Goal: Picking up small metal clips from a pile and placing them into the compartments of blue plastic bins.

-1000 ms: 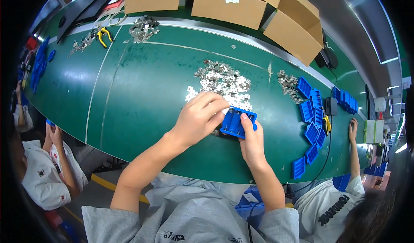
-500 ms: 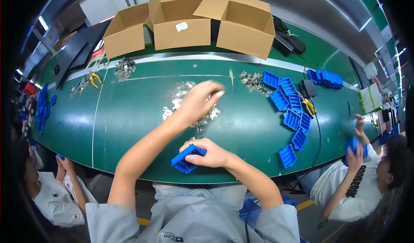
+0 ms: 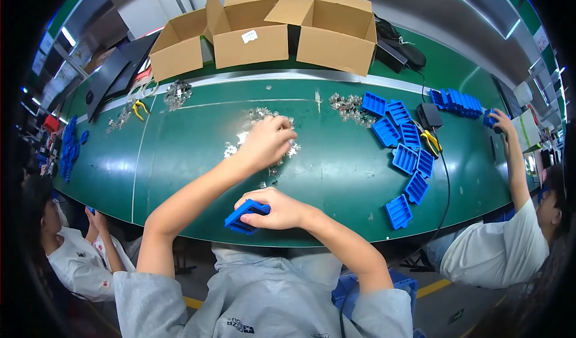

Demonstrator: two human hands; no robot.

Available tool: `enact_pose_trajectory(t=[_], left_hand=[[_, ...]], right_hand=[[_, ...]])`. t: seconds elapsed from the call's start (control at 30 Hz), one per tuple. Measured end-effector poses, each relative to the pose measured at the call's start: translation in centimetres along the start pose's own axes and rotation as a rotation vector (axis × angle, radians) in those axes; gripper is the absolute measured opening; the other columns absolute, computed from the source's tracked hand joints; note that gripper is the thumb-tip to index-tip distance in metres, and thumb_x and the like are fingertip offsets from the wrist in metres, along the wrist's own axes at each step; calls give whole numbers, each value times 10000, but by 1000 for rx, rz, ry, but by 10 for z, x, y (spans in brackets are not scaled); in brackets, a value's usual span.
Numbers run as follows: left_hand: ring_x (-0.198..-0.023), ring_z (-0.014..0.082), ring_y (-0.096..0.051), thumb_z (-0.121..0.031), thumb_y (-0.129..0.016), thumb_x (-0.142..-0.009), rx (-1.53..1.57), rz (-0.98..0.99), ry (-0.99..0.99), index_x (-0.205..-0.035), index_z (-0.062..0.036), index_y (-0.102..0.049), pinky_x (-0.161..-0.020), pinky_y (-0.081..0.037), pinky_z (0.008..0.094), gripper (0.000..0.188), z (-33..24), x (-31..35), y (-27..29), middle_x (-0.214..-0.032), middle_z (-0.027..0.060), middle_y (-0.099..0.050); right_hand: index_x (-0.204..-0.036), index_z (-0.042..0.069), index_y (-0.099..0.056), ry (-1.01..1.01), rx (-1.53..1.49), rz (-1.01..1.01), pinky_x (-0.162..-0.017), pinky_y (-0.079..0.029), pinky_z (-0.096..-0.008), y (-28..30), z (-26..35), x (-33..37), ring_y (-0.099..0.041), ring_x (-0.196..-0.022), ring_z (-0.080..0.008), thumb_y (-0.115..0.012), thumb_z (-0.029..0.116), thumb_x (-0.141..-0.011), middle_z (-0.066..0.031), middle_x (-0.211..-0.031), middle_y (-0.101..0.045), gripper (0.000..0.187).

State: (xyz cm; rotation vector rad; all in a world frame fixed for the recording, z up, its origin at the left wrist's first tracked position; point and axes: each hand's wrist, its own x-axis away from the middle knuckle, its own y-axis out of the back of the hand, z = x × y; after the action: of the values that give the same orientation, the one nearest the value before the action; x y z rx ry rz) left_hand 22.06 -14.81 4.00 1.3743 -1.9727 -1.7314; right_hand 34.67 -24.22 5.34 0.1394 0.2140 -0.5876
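My right hand [image 3: 277,209] is closed round a blue plastic tray [image 3: 247,216] near the table's front edge, thumb laid across it; the tray is tilted. My left hand [image 3: 267,141] is over a pile of small shiny metal pieces [image 3: 231,149] in the middle of the table. Its fingers are curled together at the pile, and whatever they pinch is too small or hidden to make out.
Several blue slotted trays [image 3: 398,211] lie to the right, beside yellow-handled pliers [image 3: 430,142] and a black adapter [image 3: 429,116]. Another metal heap [image 3: 353,110] is nearby. Three cardboard boxes [image 3: 251,47] stand behind. A co-worker's hand [image 3: 503,122] holds blue trays at right.
My left hand has drawn back slightly leftward and lower, its fingers curling over the metal pile. The right-hand tray has shifted a little left. The co-worker at right has reached out over the table.
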Motion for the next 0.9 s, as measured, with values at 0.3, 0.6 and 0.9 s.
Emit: enact_pose_trajectory(t=[0.3,0.6,0.9], left_hand=[[-1089,284,-487,-150,-684,-752,-97,8,-36,-909,-104,-703,-950,-361,416,165,-11,11,-19,-1100,100,-564],[-1043,257,-515,-165,-652,-754,-216,-51,-184,-784,-44,-657,-942,-383,384,124,-8,3,-31,-1038,91,-585],[-1083,289,-514,-127,-656,-744,-37,-84,-103,-890,-65,-654,-960,-386,410,159,-5,10,-29,-1081,101,-578]], right_hand=[[-1056,-3,-636,-127,22,235,-790,-507,-327,-14,-7,-3,-658,-856,-220,-642,248,-876,-140,-952,-683,308],[-1076,13,-635,-222,-74,250,-788,-491,-283,-16,-7,-3,-615,-861,-129,-645,281,-889,-76,-945,-675,327],[-1109,21,-622,-322,-298,164,-793,-480,-260,-8,-9,-2,-570,-880,-79,-629,270,-909,-28,-954,-654,320]])
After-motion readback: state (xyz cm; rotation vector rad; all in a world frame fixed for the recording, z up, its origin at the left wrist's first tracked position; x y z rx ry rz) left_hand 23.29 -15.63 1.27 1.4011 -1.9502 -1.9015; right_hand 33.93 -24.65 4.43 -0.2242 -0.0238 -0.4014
